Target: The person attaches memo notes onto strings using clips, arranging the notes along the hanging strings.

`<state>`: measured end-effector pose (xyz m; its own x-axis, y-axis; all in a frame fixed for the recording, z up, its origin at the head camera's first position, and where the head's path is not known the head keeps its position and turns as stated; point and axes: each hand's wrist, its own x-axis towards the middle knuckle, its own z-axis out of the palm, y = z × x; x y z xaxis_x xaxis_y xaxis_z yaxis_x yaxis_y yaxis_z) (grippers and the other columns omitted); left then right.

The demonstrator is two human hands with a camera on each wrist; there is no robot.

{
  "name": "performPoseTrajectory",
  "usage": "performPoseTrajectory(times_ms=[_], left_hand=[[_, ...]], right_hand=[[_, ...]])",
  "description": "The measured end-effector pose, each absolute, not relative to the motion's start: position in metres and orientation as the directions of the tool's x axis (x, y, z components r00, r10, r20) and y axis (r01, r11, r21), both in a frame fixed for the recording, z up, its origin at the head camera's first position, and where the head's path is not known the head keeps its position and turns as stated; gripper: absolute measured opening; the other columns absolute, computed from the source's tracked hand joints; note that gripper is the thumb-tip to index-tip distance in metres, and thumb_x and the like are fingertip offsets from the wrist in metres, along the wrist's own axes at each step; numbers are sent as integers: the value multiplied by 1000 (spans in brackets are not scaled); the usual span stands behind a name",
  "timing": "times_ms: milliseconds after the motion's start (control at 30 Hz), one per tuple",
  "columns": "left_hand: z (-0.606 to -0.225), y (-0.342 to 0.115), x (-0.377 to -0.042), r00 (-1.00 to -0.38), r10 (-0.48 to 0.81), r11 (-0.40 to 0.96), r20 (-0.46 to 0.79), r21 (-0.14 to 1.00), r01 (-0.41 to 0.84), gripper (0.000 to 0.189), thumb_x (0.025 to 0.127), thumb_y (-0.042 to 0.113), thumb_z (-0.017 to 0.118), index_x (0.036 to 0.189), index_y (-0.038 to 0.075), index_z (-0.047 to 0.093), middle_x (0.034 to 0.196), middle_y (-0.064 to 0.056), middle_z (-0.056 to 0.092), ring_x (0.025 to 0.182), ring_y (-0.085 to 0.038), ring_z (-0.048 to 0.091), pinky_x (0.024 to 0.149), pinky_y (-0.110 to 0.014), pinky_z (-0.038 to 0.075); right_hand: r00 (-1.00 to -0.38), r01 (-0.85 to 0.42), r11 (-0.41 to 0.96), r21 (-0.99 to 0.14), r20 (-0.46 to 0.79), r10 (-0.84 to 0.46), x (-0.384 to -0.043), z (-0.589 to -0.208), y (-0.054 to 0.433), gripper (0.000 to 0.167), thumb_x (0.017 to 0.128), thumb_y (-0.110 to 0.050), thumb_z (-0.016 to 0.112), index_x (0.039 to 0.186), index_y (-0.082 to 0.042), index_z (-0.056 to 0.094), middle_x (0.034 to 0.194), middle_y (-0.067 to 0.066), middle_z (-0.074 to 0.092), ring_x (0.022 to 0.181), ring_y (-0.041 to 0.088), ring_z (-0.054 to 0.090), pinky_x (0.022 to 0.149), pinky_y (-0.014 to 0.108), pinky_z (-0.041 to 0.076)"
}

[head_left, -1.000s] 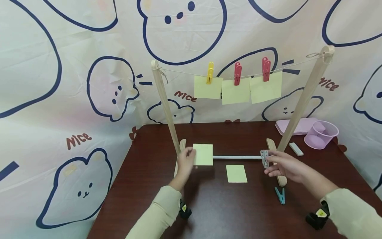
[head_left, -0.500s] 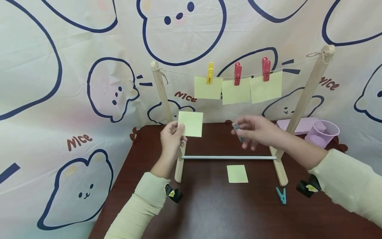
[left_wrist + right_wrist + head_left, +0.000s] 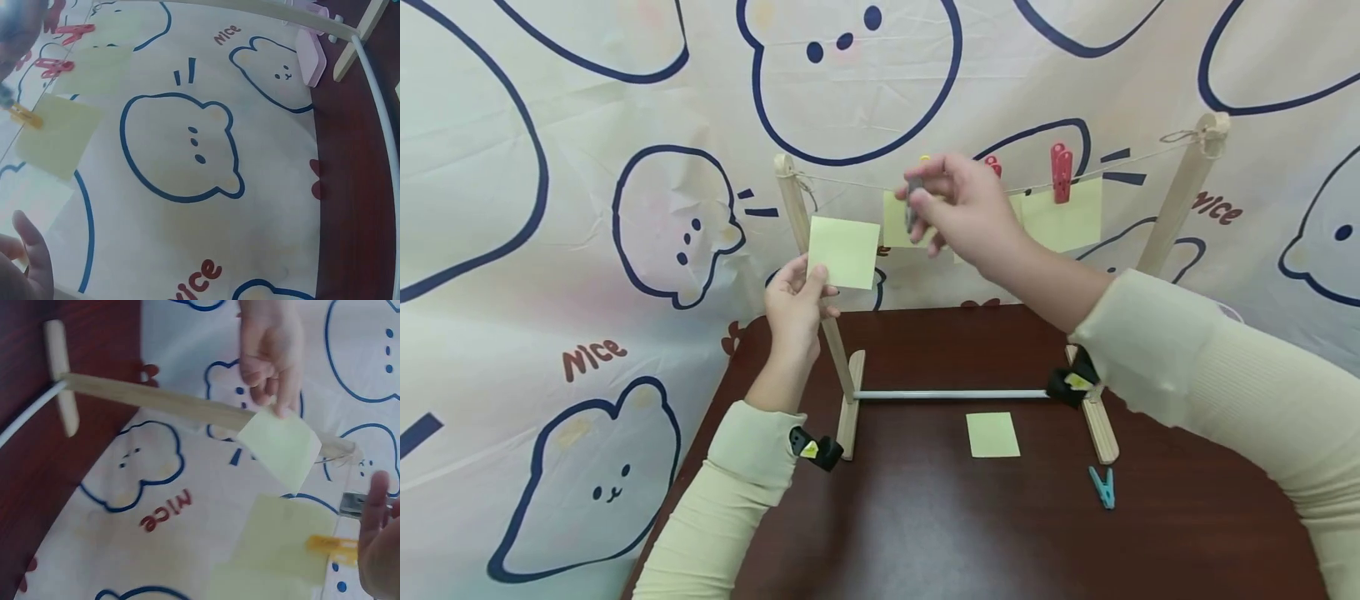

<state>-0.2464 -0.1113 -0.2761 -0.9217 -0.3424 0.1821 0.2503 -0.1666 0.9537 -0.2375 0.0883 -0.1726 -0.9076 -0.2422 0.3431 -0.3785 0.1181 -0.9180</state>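
My left hand (image 3: 793,304) pinches a pale yellow sticky note (image 3: 844,252) by its lower left corner, just below the string at the left post. Thumb and fingers of my right hand (image 3: 966,208) grip a grey clothespin (image 3: 353,504) close to the string, to the right of that note. Behind the right hand, several sticky notes hang from the string. A yellow clothespin (image 3: 331,547) holds the leftmost one; a red clothespin (image 3: 1061,173) holds the rightmost note (image 3: 1067,218). In the head view the right hand hides much of the hanging row.
The wooden frame has a left post (image 3: 793,204), a right post (image 3: 1176,200) and a white crossbar (image 3: 955,395) low down. On the dark table lie another sticky note (image 3: 993,435) and a blue clothespin (image 3: 1102,487). A pink case (image 3: 309,59) stands at the back.
Both hands have risen from near the crossbar to the string. The left brought its sticky note up and left; the right carried the grey clothespin up and far to the left.
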Motion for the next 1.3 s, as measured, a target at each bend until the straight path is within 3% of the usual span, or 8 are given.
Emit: performPoseTrajectory(times_ms=[167,400,633,867,1300], left_hand=[[-271,-114,-250,-926,-336,-210,175,944,255,30,90,9,60,119,2,58,90,-8,59,58,-12,57,41,-19,45],[-270,-111,-257,-929,-322,-266,181,925,272,31,90,9,61,119,0,57,86,-7,57,57,-10,57,42,-19,46],[-267,-109,-262,-930,-328,-268,163,929,257,31,90,11,60,120,1,57,89,-7,58,59,-10,58,43,-20,47],[-262,-110,-264,-932,-318,-283,172,921,267,30,90,9,60,119,2,58,97,-9,59,61,-11,58,44,-21,48],[-260,-108,-265,-938,-281,-246,201,930,273,30,90,15,61,118,4,59,95,-7,60,64,-11,60,49,-22,50]], right_hand=[[-912,-396,60,-916,385,-144,-245,-160,62,18,91,-8,56,108,-4,55,103,7,66,55,19,55,44,20,43],[-919,-393,78,-916,389,-59,-262,-145,32,16,90,-8,57,105,-4,58,100,6,67,47,16,44,49,20,42],[-956,-291,134,-947,292,-13,-277,-140,15,13,92,-10,55,104,-8,58,99,2,68,44,13,44,47,19,40],[-980,-196,124,-973,196,-8,-284,-145,11,15,92,-13,55,107,-10,57,98,0,68,43,13,47,39,19,32],[-979,-169,97,-981,156,-129,-283,-151,14,27,93,-14,54,120,-12,53,104,3,65,43,13,48,39,19,36]])
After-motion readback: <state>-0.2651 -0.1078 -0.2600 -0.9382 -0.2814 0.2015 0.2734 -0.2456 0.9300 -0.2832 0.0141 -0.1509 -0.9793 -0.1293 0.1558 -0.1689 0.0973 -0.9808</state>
